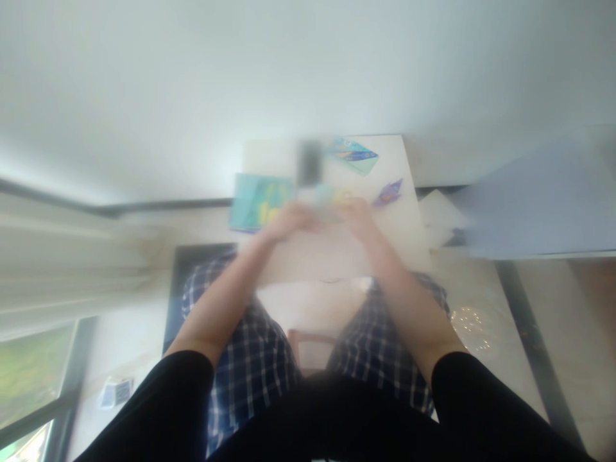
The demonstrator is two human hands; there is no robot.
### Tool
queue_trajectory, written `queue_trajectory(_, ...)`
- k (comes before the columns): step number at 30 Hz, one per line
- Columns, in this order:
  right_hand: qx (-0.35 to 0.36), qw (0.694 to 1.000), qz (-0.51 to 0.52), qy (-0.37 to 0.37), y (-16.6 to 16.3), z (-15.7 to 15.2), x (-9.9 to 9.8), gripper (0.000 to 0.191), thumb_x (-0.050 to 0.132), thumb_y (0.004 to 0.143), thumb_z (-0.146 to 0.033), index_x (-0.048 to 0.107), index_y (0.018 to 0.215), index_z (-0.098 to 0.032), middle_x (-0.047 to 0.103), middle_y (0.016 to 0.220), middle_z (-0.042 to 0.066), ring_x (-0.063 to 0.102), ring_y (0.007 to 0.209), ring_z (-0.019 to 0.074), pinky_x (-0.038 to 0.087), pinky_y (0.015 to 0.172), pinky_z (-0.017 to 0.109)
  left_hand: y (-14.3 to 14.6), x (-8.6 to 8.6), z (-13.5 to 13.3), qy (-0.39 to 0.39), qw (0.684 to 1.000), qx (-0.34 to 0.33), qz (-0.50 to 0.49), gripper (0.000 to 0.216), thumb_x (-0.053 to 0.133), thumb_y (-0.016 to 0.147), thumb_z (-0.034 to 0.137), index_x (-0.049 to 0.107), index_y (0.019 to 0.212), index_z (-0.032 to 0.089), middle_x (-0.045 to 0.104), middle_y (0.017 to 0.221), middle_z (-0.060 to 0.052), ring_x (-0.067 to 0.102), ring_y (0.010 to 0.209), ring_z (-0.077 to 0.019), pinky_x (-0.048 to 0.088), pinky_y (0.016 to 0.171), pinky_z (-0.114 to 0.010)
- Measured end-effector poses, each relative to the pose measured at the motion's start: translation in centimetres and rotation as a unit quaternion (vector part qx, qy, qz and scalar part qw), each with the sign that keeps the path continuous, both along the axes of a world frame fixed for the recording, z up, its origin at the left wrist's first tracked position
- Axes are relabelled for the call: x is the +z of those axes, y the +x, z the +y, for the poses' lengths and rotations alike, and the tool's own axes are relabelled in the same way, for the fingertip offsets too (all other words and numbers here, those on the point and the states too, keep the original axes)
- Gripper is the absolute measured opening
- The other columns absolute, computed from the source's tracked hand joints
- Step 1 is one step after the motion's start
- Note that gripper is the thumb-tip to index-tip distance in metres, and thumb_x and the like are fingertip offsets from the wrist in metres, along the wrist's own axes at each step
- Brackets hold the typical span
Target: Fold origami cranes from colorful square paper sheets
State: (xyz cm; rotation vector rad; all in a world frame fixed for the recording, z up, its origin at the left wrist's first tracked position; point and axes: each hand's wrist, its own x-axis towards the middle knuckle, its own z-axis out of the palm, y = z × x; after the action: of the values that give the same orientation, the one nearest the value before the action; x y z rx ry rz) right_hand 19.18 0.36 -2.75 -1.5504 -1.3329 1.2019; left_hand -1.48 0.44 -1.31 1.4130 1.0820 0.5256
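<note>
The whole view is blurred by motion. My left hand (291, 221) and my right hand (359, 215) meet over a small white table (332, 256), both against a pale, yellowish sheet of paper (330, 202). The fingers are smeared, so I cannot make out a grip. A teal book or paper pack (257, 202) lies just left of my left hand. A purple folded paper figure (389, 192) sits to the right of my right hand, and a teal and blue folded piece (355, 154) lies at the far side.
A dark blurred object (308, 163) stands at the table's far edge. A large pale blue surface (543, 205) fills the right. My checked trousers (260, 359) and a wooden stool (312, 346) are below the table. A window (33, 378) is at lower left.
</note>
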Motion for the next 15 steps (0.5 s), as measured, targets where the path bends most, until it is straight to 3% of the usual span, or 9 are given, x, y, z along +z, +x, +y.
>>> queue_trajectory(6,-0.021,0.999,0.034,-0.012,-0.3,-0.1,0.3,0.043,0.075,0.062,-0.050,0.073,0.086,-0.014,0.075,0.087,0.006,0.070,0.089,0.0230,0.056,0.080,0.035,-0.2,0.6,-0.1,0.007,0.999,-0.003,0.041,0.027,0.066,0.080,0.040,0.072,0.087,0.015,0.074,0.095,-0.010,0.070,0.094,-0.0256,0.056,0.076,-0.032)
queue_trajectory(10,0.021,0.997,0.065,-0.032,-0.4,-0.4,1.1,0.040,0.078,0.060,-0.041,0.074,0.091,-0.016,0.076,0.090,0.005,0.070,0.088,0.0212,0.056,0.081,0.035,0.1,-0.6,-0.2,-0.038,0.995,0.046,-0.079,0.042,0.074,0.073,0.038,0.065,0.107,0.016,0.073,0.103,-0.012,0.070,0.097,-0.0251,0.057,0.082,-0.035)
queue_trajectory(12,0.007,0.998,0.060,-0.034,-0.5,-0.4,1.2,0.038,0.079,0.057,-0.035,0.074,0.090,-0.015,0.076,0.089,0.004,0.069,0.088,0.0214,0.056,0.081,0.036,0.2,-1.2,-0.1,-0.071,0.989,0.058,-0.119,0.053,0.076,0.071,0.040,0.060,0.116,0.017,0.072,0.108,-0.014,0.071,0.098,-0.0253,0.057,0.083,-0.037)
queue_trajectory(15,-0.046,0.997,0.050,-0.038,-0.4,-0.2,1.1,0.035,0.078,0.055,-0.030,0.073,0.086,-0.014,0.075,0.084,0.004,0.069,0.084,0.0205,0.055,0.076,0.034,0.0,-1.6,0.3,-0.100,0.988,0.064,-0.095,0.050,0.069,0.077,0.051,0.063,0.111,0.014,0.073,0.105,-0.017,0.072,0.095,-0.0256,0.058,0.081,-0.037)
